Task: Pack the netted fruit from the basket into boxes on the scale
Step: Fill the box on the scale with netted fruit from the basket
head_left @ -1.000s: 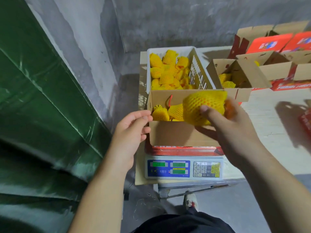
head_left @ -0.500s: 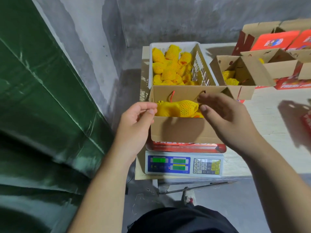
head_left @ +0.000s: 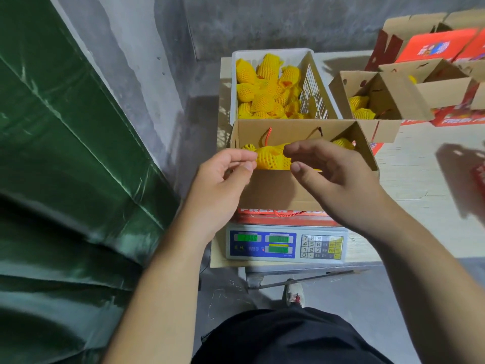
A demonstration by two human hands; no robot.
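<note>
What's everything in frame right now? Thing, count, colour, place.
basket: one, white, behind the scale, holding netted fruit
netted fruit: many, yellow, in the basket and the boxes
box on the scale: one, brown cardboard, open, fruit inside
scale: one, grey and blue, green displays, table's near edge
other boxes: several, brown and red, right side of the table
table: one, pale
tarp: green, left
shoe: one, pale, on the floor
left hand: fingers curled at the box's left edge
right hand: over the box, empty
</note>
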